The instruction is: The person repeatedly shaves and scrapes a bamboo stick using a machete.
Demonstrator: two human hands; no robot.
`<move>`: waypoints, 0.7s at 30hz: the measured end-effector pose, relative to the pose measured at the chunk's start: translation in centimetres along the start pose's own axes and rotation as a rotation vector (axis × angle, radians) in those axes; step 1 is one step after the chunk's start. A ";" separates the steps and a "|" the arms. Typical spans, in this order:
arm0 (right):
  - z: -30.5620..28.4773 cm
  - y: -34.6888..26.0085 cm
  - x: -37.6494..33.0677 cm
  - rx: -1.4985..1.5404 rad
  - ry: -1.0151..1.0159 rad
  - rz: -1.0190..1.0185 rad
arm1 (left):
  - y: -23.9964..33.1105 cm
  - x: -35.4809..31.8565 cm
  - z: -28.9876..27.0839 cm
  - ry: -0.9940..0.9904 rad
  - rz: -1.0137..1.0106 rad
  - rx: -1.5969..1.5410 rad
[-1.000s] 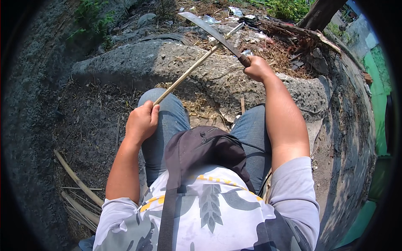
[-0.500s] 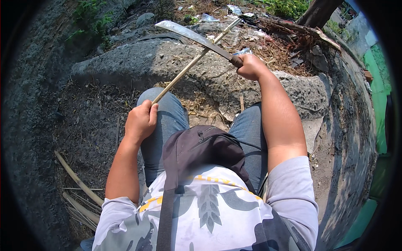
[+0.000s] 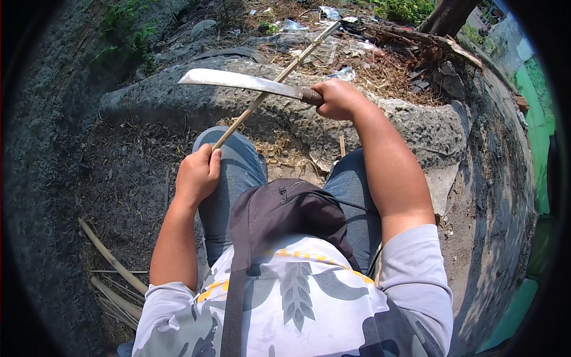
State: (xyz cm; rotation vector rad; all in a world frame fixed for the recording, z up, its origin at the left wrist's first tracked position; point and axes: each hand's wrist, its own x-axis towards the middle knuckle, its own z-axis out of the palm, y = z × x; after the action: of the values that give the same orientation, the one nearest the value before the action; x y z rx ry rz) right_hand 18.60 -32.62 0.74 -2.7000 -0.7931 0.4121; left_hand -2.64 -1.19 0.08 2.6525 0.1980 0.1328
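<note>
Our left hand [image 3: 197, 174] grip's clamped on the bamboo stick [image 3: 279, 76], angling up-right away; right hand [image 3: 340, 99] grip's clamped on the machete [image 3: 244, 81], blade pointing left across it.

A long grey stone slab [image 3: 178, 101] lies across the bare dirt, with dry straw and shavings [image 3: 279, 146] at its foot. Beyond it, plastic litter [image 3: 324, 50] is scattered among dead leaves. Split bamboo strips [image 3: 110, 259] lie on the ground at the left, and a green wall [image 3: 538, 107] rises on the right.

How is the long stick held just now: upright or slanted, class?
Slanted. The left hand holds the stick at its lower end; it angles up and away, passing under the machete blade in the right hand.
</note>
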 end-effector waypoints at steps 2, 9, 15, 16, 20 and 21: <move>-0.6 -0.3 -0.4 -0.021 0.000 -0.001 | -0.2 -0.1 0.0 0.012 0.023 -0.011; 0.6 4.1 0.0 0.049 0.088 0.178 | -0.1 0.4 0.0 -0.014 0.031 0.005; -0.5 1.8 -0.5 0.187 0.040 0.152 | 0.0 0.3 -0.3 -0.026 -0.021 -0.039; -0.4 1.4 -0.4 0.183 0.035 0.130 | -0.1 0.3 -0.2 -0.016 -0.007 -0.031; -0.3 -1.3 -0.4 -0.027 -0.013 -0.026 | -0.5 0.3 0.1 0.010 0.024 0.001; -0.4 -1.4 -0.4 -0.026 -0.015 -0.029 | -0.4 0.3 0.0 0.010 0.020 0.003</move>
State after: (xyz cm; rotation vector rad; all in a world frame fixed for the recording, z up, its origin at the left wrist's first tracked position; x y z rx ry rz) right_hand 17.76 -31.84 1.72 -2.7085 -0.8466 0.4189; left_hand -2.42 -0.85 -0.11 2.6577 0.1748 0.1530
